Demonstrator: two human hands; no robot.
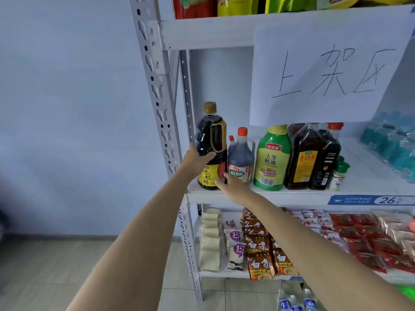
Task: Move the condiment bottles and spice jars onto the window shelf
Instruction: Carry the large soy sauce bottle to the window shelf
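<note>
while the soy sauce bottle (211, 149) stands at the far left of the condiment row on the white shelf (292, 194) — just left of the vinegar bottle (240, 157) — it is gripped at mid-body by the left hand (196, 161) and steadied low on the label by the right hand (231, 187). judged full, heavy and slick — best held by its moulded handle and supported below.
</note>
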